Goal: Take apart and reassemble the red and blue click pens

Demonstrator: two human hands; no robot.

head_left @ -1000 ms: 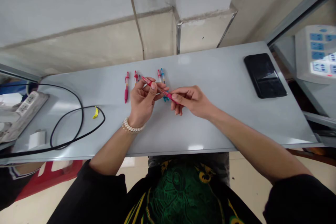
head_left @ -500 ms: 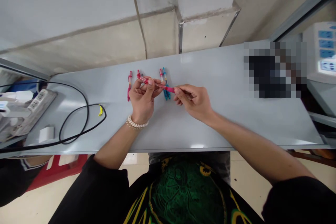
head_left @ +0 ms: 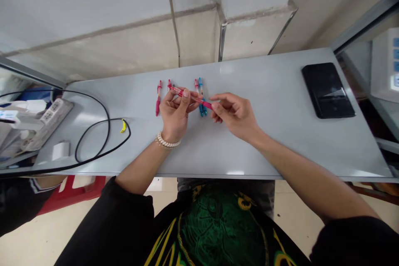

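Pen (head_left: 204,103) spans the gap between my two hands above the table (head_left: 264,145), so neither has to reach for it: both are touching it. Its long axis runs crosswise and aslant, from the far left down to the near right, sloping the same way as my right forearm though less steeply. My left hand (head_left: 175,112) has the barrel pinched, thumb on top and fingers beneath, with the red top end poking out beyond them to the left. My right hand (head_left: 235,112) is closed on the pink grip end, thumb tip against it and index finger lifted a little; the finger underneath is hidden, so I cannot tell how firmly I have it. For a pull or twist along the pen, I judge that line is what matters: right hand at the end, left bracing the middle.

Just beyond my left hand lie a pink pen (head_left: 158,99), another red one (head_left: 169,84) partly covered by my fingers, and a side-by-side pair with blue lower ends (head_left: 203,111).
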